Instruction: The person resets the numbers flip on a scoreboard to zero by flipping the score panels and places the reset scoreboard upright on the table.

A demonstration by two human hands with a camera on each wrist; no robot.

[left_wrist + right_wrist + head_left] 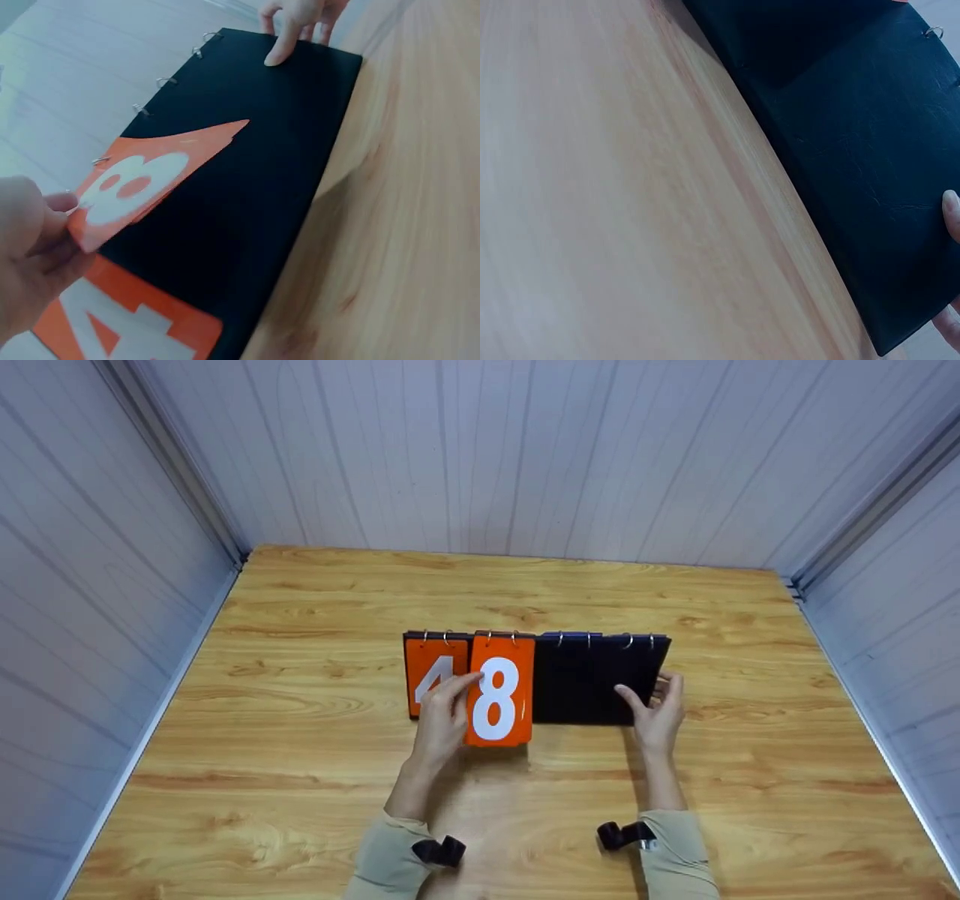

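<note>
A black flip scoreboard point(577, 682) stands on the table, its number cards hung on metal rings along the top edge. My left hand point(439, 727) pinches the side edge of an orange card with a white 8 point(501, 697). In the left wrist view that card point(135, 187) is lifted off the black backing. Beside it an orange card with a white 4 point(435, 664) hangs flat, partly covered by the left hand. At the board's right end my right hand point(658, 720) grips the edge, thumb point(952, 214) on the front and fingers behind.
The wood-grained table point(300, 772) extends around the scoreboard. Pale panel walls point(480, 457) close off the back and both sides. Each sleeved forearm carries a black strap point(626, 835).
</note>
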